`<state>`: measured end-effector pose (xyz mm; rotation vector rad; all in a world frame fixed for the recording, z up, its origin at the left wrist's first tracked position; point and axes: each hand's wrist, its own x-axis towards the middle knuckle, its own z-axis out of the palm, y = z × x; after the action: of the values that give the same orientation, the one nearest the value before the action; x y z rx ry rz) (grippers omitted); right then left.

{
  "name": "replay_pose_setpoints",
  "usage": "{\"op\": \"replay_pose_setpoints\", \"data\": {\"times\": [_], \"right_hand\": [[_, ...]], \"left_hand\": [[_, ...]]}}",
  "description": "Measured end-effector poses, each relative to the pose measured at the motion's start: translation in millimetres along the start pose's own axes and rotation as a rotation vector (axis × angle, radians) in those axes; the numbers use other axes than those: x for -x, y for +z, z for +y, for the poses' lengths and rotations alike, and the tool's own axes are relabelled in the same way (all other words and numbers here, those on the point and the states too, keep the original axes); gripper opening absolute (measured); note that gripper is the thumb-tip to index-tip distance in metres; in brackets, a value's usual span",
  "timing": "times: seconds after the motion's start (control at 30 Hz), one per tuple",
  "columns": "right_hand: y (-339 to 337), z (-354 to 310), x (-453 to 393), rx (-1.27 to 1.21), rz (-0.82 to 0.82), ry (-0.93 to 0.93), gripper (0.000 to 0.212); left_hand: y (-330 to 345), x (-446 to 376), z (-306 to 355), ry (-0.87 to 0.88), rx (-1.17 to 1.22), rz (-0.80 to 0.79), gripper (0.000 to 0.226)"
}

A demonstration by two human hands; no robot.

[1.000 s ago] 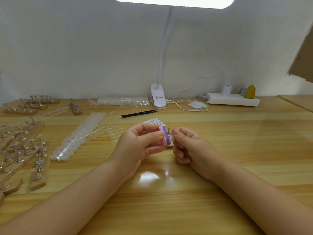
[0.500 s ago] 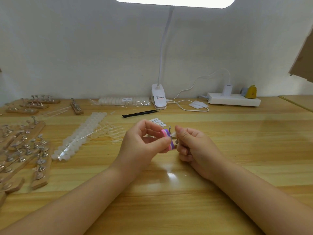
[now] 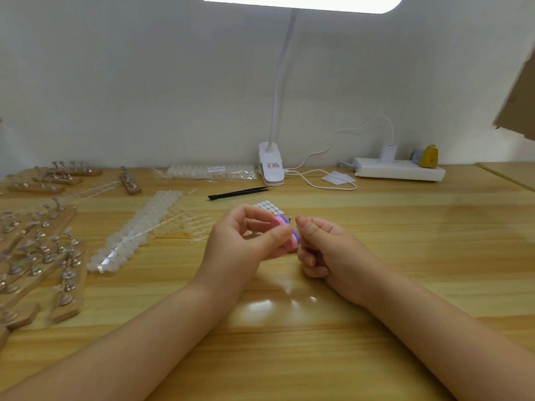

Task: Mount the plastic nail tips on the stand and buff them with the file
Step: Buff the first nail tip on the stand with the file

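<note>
Compared with half a second before, both hands had hardly shifted; the pink-and-purple buffing block (image 3: 286, 234) sat a little lower and more tilted against the right thumb. It was at the centre of the frame, pinched between the thumb and fingers of the left hand (image 3: 246, 241). The right hand (image 3: 324, 247) was curled beside it, touching it, and seemed to grip a small nail stand (image 3: 290, 219), of which only thin metal pegs showed above the fingers. Whether a nail tip was on a peg I could not tell; it was too small and hidden.

The block looked light and slightly soft, like foam, so I judged a gentle pinch on its long sides was enough. A plastic tip would be very light, thin, slippery and easy to flick away, so the stand, not the tip, should be held, low at its base.

Just behind the hands lay a sheet of white adhesive pads (image 3: 267, 206), and farther back black tweezers (image 3: 240, 193). At middle left were strips of clear nail tips (image 3: 139, 230), and at far left many wooden stands with metal holders (image 3: 37, 256). At the back of the wooden table (image 3: 405, 256) stood a clip lamp (image 3: 270, 166) and a white power strip (image 3: 396, 169).
</note>
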<state>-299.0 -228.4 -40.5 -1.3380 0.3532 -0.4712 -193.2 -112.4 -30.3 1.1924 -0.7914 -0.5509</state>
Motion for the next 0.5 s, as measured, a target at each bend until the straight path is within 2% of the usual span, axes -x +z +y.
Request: {"op": "replay_pose_setpoints", "data": {"times": [0.07, 0.13, 0.23, 0.3, 0.43, 0.5], "right_hand": [[0.7, -0.7, 0.1, -0.009, 0.003, 0.011, 0.024], [0.8, -0.4, -0.1, -0.018, 0.017, 0.009, 0.025], [-1.0, 0.5, -0.3, -0.025, 0.002, -0.001, 0.025], [-1.5, 0.0, 0.2, -0.016, -0.034, 0.001, 0.025], [0.4, -0.4, 0.7, 0.023, -0.053, 0.000, 0.023], [1.3, 0.6, 0.1, 0.019, -0.019, -0.008, 0.022]], "left_hand": [[-6.1, -4.8, 2.1, -0.020, 0.108, 0.094, 0.022], [-9.8, -7.2, 3.4, -0.027, 0.118, 0.108, 0.022], [-2.8, -2.2, -0.3, -0.077, 0.069, -0.054, 0.019], [0.7, -0.5, -2.1, -0.113, 0.087, -0.092, 0.018], [-8.3, -9.5, 1.0, -0.137, 0.247, 0.073, 0.019], [-11.3, -11.7, 1.8, -0.136, 0.232, 0.079, 0.020]]}}
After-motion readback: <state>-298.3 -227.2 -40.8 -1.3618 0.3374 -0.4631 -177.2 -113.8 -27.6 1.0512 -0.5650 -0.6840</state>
